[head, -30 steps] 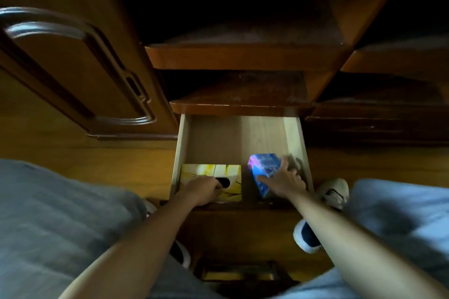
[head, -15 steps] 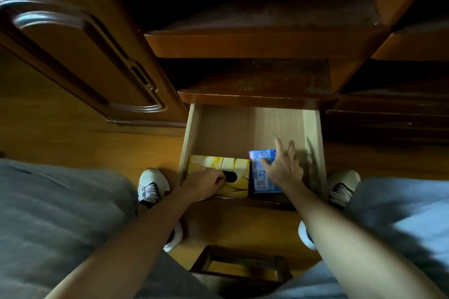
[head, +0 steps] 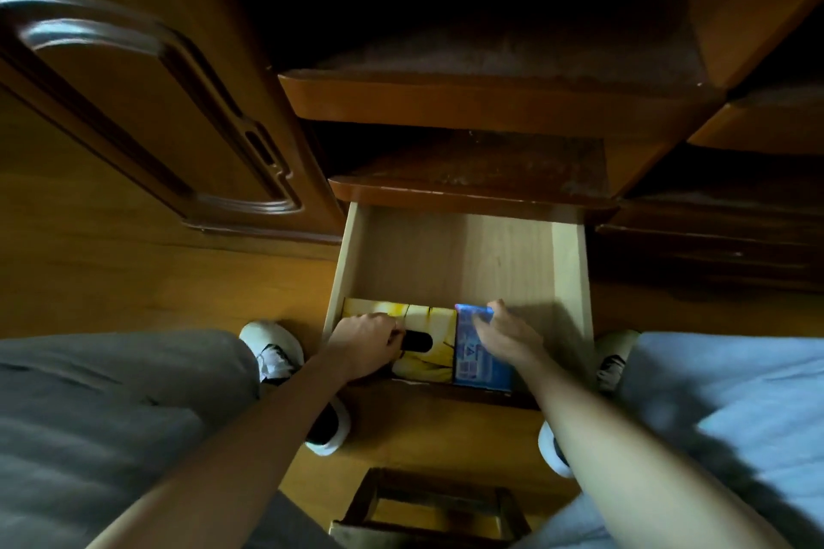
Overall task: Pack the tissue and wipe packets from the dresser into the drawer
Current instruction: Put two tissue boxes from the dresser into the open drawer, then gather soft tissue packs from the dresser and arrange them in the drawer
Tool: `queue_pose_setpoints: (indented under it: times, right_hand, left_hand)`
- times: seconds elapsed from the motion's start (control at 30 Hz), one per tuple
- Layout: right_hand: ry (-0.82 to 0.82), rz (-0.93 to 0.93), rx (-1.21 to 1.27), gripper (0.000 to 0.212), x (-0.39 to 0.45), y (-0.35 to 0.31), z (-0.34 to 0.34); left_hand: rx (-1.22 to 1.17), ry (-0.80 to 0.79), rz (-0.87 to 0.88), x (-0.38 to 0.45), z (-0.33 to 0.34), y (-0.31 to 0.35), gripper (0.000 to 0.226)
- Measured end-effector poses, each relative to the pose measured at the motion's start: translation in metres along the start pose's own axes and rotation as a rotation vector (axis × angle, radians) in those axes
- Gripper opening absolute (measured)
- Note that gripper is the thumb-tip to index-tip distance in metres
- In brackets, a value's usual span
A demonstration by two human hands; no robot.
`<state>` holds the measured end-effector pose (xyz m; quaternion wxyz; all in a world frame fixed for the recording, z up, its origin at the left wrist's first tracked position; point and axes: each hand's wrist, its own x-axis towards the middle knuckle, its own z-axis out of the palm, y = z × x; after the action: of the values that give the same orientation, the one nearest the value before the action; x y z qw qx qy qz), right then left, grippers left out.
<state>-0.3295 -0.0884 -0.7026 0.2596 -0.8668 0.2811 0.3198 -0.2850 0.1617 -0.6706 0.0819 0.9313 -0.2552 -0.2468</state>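
head view: the open drawer (head: pixel 459 254) holds a yellow tissue box (head: pixel 428 343) and a blue wipe packet (head: pixel 479 359) side by side at its front. left hand (head: pixel 363 341) curled on the box; right hand (head: pixel 508 337) fingers extended, flat against the packet.

The single head-worn camera looks steeply down from close above onto the open drawer (head: pixel 459 254), near the dresser's front edge.

My open drawer (head: pixel 459 254) holds a yellow tissue box (head: pixel 428 341) at its front-left corner, with a blue wipe packet (head: pixel 479 363) touching its right side.
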Motion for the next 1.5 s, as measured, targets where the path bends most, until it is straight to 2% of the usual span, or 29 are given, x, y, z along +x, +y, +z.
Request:
queue_pose_setpoints:
  times: [0.13, 0.2, 0.27, 0.33, 0.4, 0.43, 0.47, 0.5, 0.53, 0.6, 0.7, 0.8, 0.93, 1.2, 1.3, 1.4, 1.43, 1.5]
  right_hand:
    - [0.035, 0.015, 0.085, 0.078, -0.033, -0.002, -0.001]
    - [0.047, -0.053, 0.093, 0.086, -0.047, -0.016, -0.023]
    - [0.007, -0.15, 0.142, 0.081, -0.059, -0.037, -0.066]
    - [-0.079, -0.303, 0.17, 0.051, -0.078, -0.06, -0.127]
    - [-0.128, -0.457, 0.171, 0.012, -0.107, -0.082, -0.202]
    - [-0.154, -0.511, 0.168, 0.006, -0.127, -0.092, -0.243]
    - [-0.17, -0.555, 0.158, 0.011, -0.149, -0.102, -0.284]
    - [-0.177, -0.595, 0.144, 0.012, -0.173, -0.112, -0.324]
    - [-0.172, -0.625, 0.135, 0.014, -0.195, -0.121, -0.361]
    - [-0.111, -0.671, 0.133, 0.018, -0.225, -0.138, -0.427]
    - [0.157, -0.687, 0.102, 0.02, -0.243, -0.17, -0.497]
    - [0.423, -0.673, 0.065, 0.023, -0.228, -0.199, -0.541]
    - [0.597, -0.604, -0.034, 0.03, -0.182, -0.217, -0.572]
    - [0.875, -0.46, -0.087, 0.052, -0.086, -0.2, -0.631]
    - [1.011, -0.36, -0.121, 0.061, -0.055, -0.192, -0.663]
    - [1.11, -0.197, -0.13, 0.073, -0.025, -0.178, -0.694]
    - [1.123, -0.146, -0.104, 0.076, -0.015, -0.174, -0.706]
    - [1.098, -0.068, -0.002, 0.08, 0.004, -0.167, -0.724]
  left_hand:
    - [0.04, 0.011, 0.089, 0.01, -0.032, 0.015, 0.033]
    - [0.052, 0.027, 0.161, 0.021, -0.062, 0.033, 0.034]
    - [0.119, 0.116, 0.246, 0.029, -0.109, 0.056, 0.041]
    - [0.175, 0.337, 0.358, 0.025, -0.17, 0.08, 0.052]
    - [0.096, 0.667, 0.553, 0.01, -0.243, 0.101, 0.038]
    - [0.039, 0.853, 0.67, 0.001, -0.281, 0.111, 0.028]
    - [0.003, 0.994, 0.765, -0.006, -0.318, 0.119, 0.022]
    - [-0.008, 1.082, 0.821, -0.012, -0.356, 0.128, 0.021]
    - [-0.001, 1.138, 0.83, -0.016, -0.391, 0.136, 0.021]
    - [0.043, 1.205, 0.7, -0.015, -0.453, 0.154, 0.025]
    - [0.077, 1.097, 0.405, 0.009, -0.523, 0.172, 0.025]
    - [0.152, 0.908, 0.267, 0.049, -0.568, 0.176, 0.023]
    - [0.162, 0.754, 0.218, 0.099, -0.594, 0.177, 0.03]
    - [0.206, 0.703, 0.229, 0.211, -0.621, 0.229, 0.056]
    - [0.202, 0.679, 0.151, 0.254, -0.629, 0.241, 0.067]
    - [0.118, 0.451, 0.099, 0.298, -0.601, 0.244, 0.076]
    - [0.145, 0.38, 0.081, 0.312, -0.587, 0.243, 0.076]
    - [0.277, 0.349, 0.067, 0.331, -0.568, 0.242, 0.076]
